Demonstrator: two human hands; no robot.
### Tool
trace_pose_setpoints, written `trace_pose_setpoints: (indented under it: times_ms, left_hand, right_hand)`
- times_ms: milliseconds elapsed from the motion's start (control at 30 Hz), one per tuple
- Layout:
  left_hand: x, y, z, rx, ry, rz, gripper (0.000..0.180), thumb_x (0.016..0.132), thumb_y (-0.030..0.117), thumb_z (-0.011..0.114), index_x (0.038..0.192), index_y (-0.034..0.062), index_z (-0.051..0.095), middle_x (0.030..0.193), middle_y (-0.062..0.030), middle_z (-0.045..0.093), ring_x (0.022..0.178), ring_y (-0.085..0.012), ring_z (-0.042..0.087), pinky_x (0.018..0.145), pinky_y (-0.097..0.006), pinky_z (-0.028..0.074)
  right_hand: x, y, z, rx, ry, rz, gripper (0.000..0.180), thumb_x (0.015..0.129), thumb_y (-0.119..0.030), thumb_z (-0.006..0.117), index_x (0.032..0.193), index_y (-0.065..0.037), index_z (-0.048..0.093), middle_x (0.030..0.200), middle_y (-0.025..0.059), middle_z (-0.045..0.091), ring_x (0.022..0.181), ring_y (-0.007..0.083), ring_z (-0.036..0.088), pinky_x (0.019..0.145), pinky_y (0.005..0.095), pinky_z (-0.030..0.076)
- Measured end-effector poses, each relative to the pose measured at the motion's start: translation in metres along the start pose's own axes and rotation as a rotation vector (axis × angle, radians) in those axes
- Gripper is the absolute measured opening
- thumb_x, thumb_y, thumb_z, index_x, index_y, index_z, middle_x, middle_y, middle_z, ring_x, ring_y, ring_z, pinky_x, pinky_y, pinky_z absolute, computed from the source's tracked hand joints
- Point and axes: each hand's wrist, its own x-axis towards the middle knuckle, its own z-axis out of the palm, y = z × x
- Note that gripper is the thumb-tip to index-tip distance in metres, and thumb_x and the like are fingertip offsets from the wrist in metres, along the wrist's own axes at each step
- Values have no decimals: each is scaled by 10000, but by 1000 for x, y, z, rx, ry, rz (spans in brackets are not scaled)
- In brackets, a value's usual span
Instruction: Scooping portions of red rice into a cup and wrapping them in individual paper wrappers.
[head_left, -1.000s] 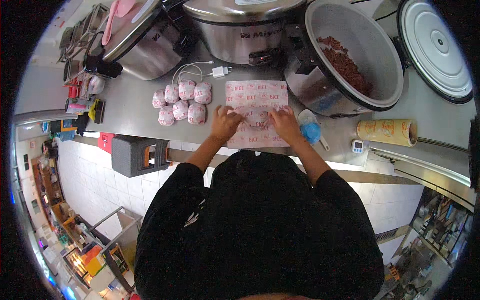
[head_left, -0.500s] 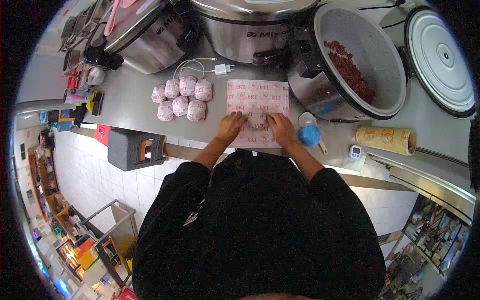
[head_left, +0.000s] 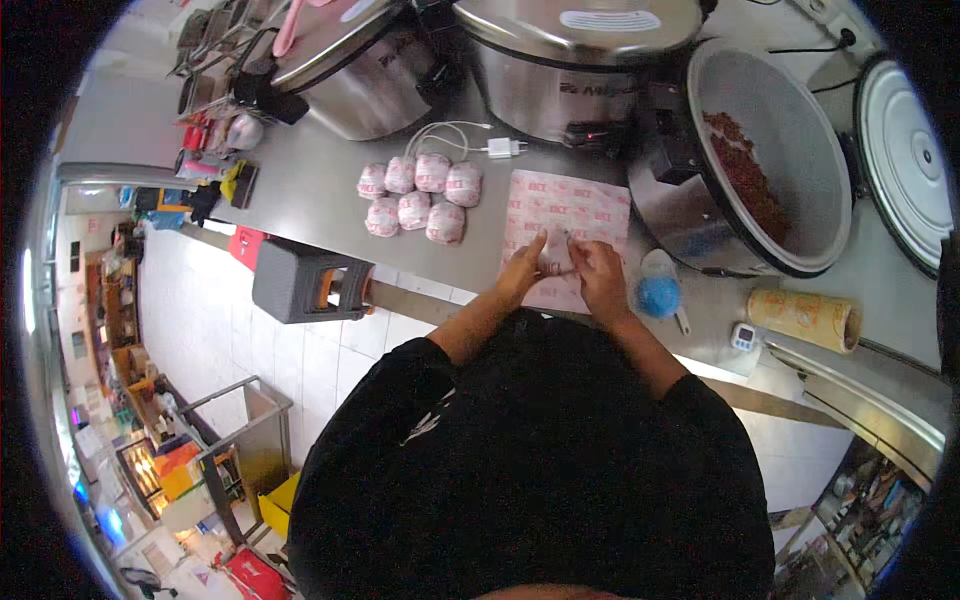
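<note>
A stack of pink-printed white paper sheets [head_left: 570, 215] lies on the steel counter [head_left: 310, 190] in front of me. My left hand [head_left: 524, 268] and my right hand [head_left: 598, 272] meet at the near end of the stack, closed around a small paper-wrapped bundle [head_left: 558, 262] that they mostly hide. To the left of the sheets sits a cluster of several wrapped round bundles [head_left: 417, 197].
A large open cooker pot [head_left: 765, 160] with reddish-brown food stands right of the sheets, its lid [head_left: 905, 165] beyond. Two closed steel cookers [head_left: 570, 55] stand behind. A blue scoop [head_left: 658, 295], a small timer [head_left: 742, 337] and a paper roll [head_left: 805, 315] lie at right. A grey stool [head_left: 300, 285] stands below the counter.
Both hands have drawn closer to me along the sheets, from the middle of the stack to its near end, still closed on the bundle.
</note>
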Motion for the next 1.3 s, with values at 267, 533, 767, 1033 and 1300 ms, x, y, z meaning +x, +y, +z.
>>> trace_pose_setpoints:
  times_ms: [267,533,767,1033,1300]
  left_hand:
    - [-26,58,-28,-640,-349,-191,656,889,632,436,1222,71,507,1144,-94,565,1059,-248,573,924,-412,475]
    - [-73,112,-62,-42,223,56,509,817,435,681,1171,92,552,890,-60,615,831,-176,615,711,-303,505]
    - [-52,160,-220,1009,1129,387,579,747,529,674,1083,67,579,924,-222,666,867,-383,649,734,-456,502]
    - [-10,140,-252,1190,1433,191,559,838,595,519,1141,126,554,1266,-107,485,1215,-344,415,910,-580,347]
    - [5,144,-265,1253,1112,483,448,870,448,543,1209,158,515,1285,-93,482,1202,-323,429,947,-562,348]
  right_hand:
    - [39,-53,8,311,-107,39,383,813,22,555,1180,-78,604,1037,117,609,961,285,602,839,381,499]
    - [65,-90,16,323,-408,-84,418,868,-100,490,1286,-80,511,1125,178,596,1028,317,587,928,406,452]
    - [22,-36,-33,404,-399,401,195,872,-103,554,1022,-52,667,948,116,675,923,293,616,869,379,457]
    - [-89,24,-88,-314,120,494,213,809,-34,574,1010,-46,642,1026,156,621,993,330,556,894,419,420]
    - [-130,24,-95,-405,222,699,311,777,-8,589,1076,-92,609,1117,132,573,1080,309,509,955,448,353]
